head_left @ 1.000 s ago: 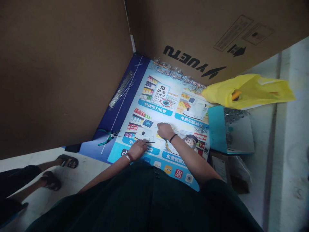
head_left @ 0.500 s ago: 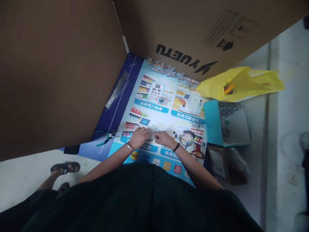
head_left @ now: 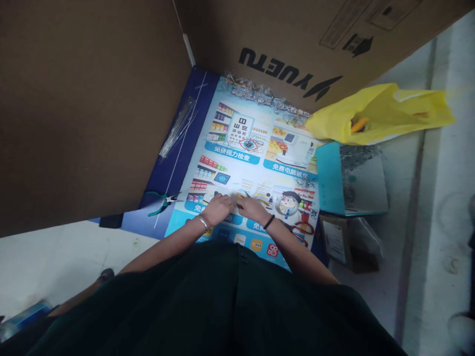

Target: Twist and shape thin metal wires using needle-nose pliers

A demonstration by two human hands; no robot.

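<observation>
My left hand (head_left: 218, 207) and my right hand (head_left: 250, 207) are close together, fingers curled, over the near part of a printed blue poster (head_left: 256, 163) lying flat. Both pinch something thin and small between them; I cannot make out what it is. A silver bangle sits on my left wrist and a black band on my right. Green-handled pliers (head_left: 161, 202) lie on the poster's dark blue edge, left of my left hand. A bundle of thin metal wires (head_left: 178, 133) lies farther up that edge.
Tall brown cardboard sheets (head_left: 92, 109) stand behind and to the left. A yellow plastic bag (head_left: 382, 121) lies at the right, with an open teal box (head_left: 349, 183) of metal bits and a small cardboard box (head_left: 349, 240) below it. Shiny small parts (head_left: 260, 94) lie along the poster's far edge.
My hands have come together near the poster's front; earlier they were apart, the left holding a thin dark rod. The sandalled feet of a person at the left have left the view.
</observation>
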